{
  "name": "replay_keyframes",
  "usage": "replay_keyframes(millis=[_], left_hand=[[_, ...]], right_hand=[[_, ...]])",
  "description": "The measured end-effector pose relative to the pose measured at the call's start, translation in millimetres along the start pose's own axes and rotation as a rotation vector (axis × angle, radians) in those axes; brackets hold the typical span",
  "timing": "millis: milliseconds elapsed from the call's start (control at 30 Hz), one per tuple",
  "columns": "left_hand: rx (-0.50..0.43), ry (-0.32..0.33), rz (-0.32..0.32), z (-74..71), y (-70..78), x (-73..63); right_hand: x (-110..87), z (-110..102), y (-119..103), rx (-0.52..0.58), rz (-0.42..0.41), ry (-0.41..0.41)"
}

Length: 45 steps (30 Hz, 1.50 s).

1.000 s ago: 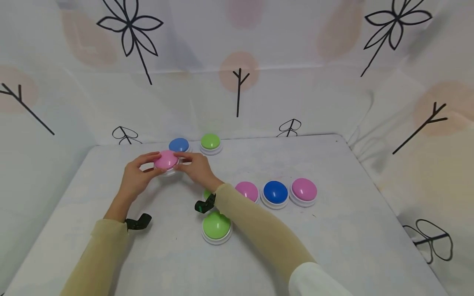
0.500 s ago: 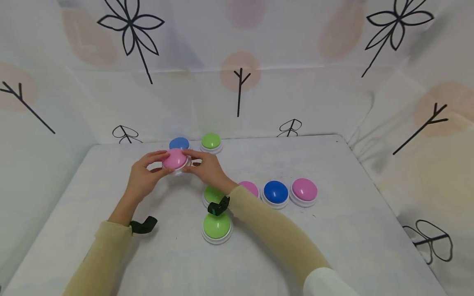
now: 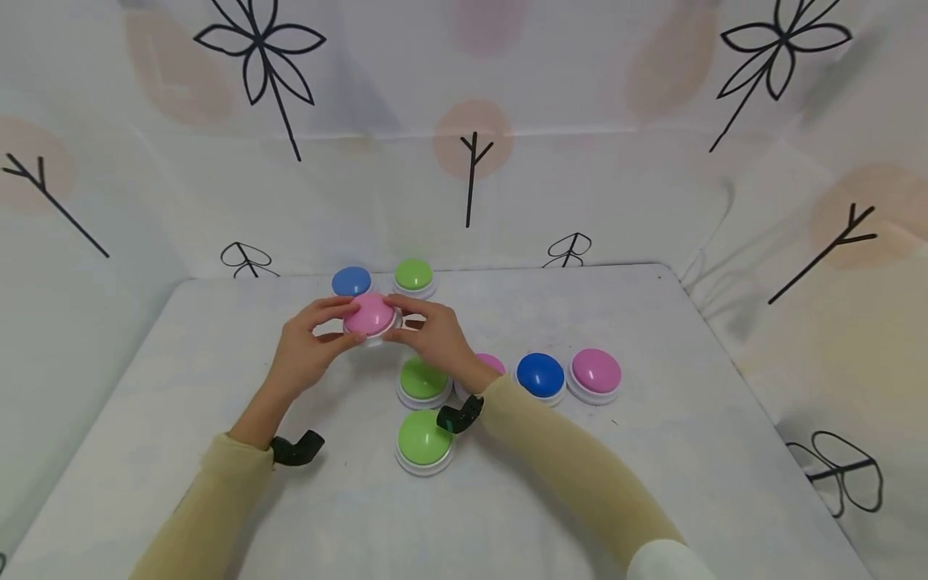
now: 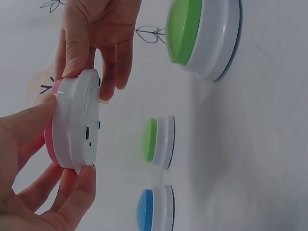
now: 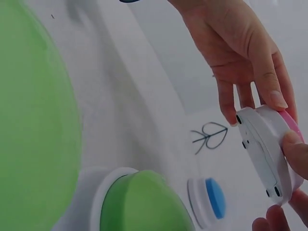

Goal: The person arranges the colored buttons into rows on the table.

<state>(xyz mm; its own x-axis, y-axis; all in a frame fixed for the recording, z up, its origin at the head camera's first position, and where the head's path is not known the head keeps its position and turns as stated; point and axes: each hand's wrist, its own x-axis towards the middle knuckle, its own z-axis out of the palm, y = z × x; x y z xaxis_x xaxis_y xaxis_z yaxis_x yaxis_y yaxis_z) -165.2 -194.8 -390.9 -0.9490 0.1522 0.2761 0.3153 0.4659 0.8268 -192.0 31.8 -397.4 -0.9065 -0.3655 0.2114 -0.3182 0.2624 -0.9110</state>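
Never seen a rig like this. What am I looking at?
No machine: a person's bare left hand and right hand hold a pink button up off a white table; the wrist views show its white underside. The wide picture comes from a camera on the head, looking forward and down; the two close ones come from cameras on each wrist. At the back are a blue button and a green button. Nearer: two more green buttons, a partly hidden pink one, a dark blue one and another pink one.

Whitish walls [image 3: 616,193] with black plant drawings [image 3: 259,39] and faded peach patches [image 3: 174,76] border a pale table [image 3: 725,451] on three sides.
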Motion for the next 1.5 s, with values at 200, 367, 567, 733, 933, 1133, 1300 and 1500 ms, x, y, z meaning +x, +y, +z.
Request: replay_keyframes(millis=[200, 367, 567, 733, 933, 1133, 1300, 1500], left_hand=[[-0.019, -0.030, 0.009, 11.0, 10.4, -3.0], [-0.030, -0.063, -0.001, 21.1, 29.0, -8.7], [-0.049, -0.101, 0.026, 32.6, 54.8, -19.4], [-0.081, -0.124, 0.055, 45.0, 61.0, -24.5], [-0.122, -0.157, 0.080, 63.3, 60.3, -29.3], [-0.208, -0.200, 0.142, 84.8, 41.8, -30.8], [-0.215, -0.246, 0.196, 103.6, 22.8, -32.2], [-0.217, -0.313, 0.219, 116.8, 21.3, -37.8]], right_hand=[[-16.0, -10.1, 1.3, -0.002, -0.001, 0.034], [-30.4, -18.7, 5.1, -0.017, 0.018, 0.042], [-49.4, -29.9, 7.8, -0.044, 0.059, 0.043], [-64.8, -39.0, 11.2, -0.045, 0.074, 0.069], [-86.3, -52.5, 18.6, -0.050, 0.119, 0.077], [-110.5, -65.5, 25.7, -0.025, 0.077, 0.085], [-131.5, -72.8, 34.8, -0.018, 0.049, 0.094], [-152.7, -79.4, 45.9, -0.020, -0.021, 0.075]])
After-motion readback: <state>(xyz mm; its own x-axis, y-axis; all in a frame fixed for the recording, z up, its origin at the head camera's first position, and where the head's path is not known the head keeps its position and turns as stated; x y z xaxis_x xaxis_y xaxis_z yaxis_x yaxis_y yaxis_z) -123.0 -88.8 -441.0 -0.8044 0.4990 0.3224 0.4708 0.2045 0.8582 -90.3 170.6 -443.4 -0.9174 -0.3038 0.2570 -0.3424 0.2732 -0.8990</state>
